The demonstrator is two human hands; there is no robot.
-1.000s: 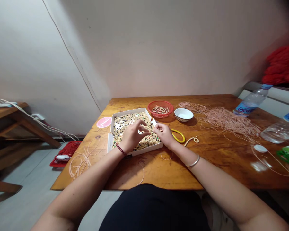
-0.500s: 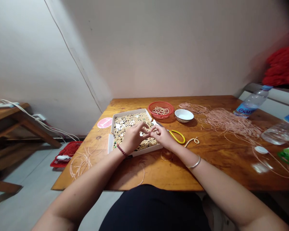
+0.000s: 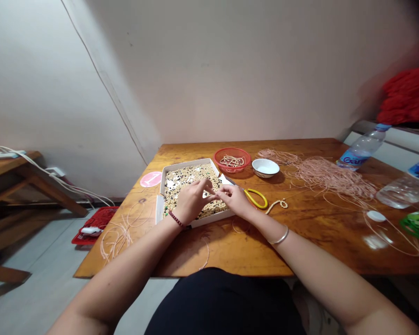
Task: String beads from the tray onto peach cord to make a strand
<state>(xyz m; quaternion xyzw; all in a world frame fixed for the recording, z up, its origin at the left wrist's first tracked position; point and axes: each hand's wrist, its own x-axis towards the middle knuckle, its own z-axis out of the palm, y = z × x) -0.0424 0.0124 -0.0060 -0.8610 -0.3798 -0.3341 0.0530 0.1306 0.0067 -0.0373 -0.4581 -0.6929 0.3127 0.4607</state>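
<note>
A white box (image 3: 163,176) full of small cream, black and green beads (image 3: 181,179) lies on the wooden table. Over its right half, my left hand (image 3: 192,200) has its thumb and forefinger pinched close together. My right hand (image 3: 234,199) meets it fingertip to fingertip near the box's right side, its fingers closed too. Whatever sits between the fingertips is too small to make out. Yellow-handled scissors (image 3: 256,199) lie just right of my right hand, beside a short string of cream beads (image 3: 276,204).
Behind the box stand a red basket (image 3: 232,160) with bead strings and a white bowl (image 3: 266,168). Pink cord (image 3: 335,177) spreads over the right side, near a plastic bottle (image 3: 363,149) and a white cap (image 3: 376,216). More cord (image 3: 117,239) lies front left.
My right hand's fingers have drawn closer together at the fingertips. Both hands stay over the box, and the view has shifted very slightly.
</note>
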